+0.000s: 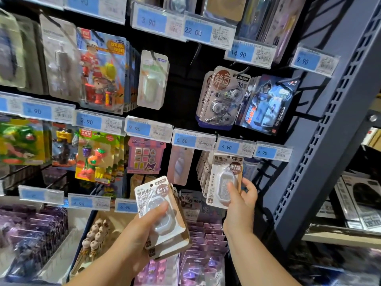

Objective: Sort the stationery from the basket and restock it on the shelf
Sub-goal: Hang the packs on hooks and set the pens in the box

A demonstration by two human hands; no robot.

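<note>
My left hand (144,230) grips a small stack of carded correction-tape packs (162,215), white with a brown round label, held low in front of the shelf. My right hand (241,201) holds one more pack of the same kind (223,178) by its lower edge, thumb across the clear blister. That pack is up against a row of matching packs (203,172) hanging on a peg under a 4.90 price tag (227,147). The basket is out of view.
The pegboard shelf carries hanging eraser cards (97,155), a three-piece correction-tape pack (222,100) and blue price tags. A grey steel upright (321,141) stands close to the right. Purple packs (206,236) fill bins below my hands.
</note>
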